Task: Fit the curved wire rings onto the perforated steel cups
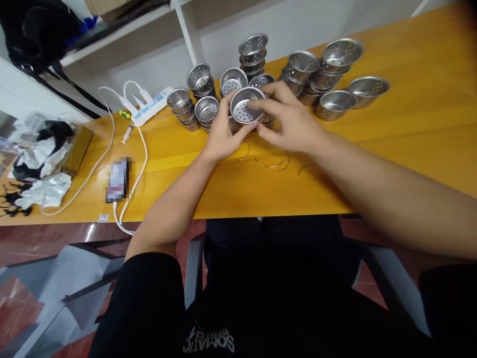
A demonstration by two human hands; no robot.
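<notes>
I have the perforated metal cup (pixel 246 110) between both hands, tipped so its mouth faces me, in front of the stacked cups (pixel 333 74). My left hand (pixel 223 133) is clamped on it, fingers along its left side, thumb under the near rim. My right hand's (pixel 288 119) index fingertip overlaps the opening, thumb beside the lower right rim; I can't tell whether they pinch the wall. Thin curved wires (pixel 269 165) lie nearer me on the table (pixel 238 199).

Perhaps twenty-odd cups (pixel 244 113), four wires (pixel 269 165), one phone (pixel 118 181), one syringe (pixel 127 133).
</notes>
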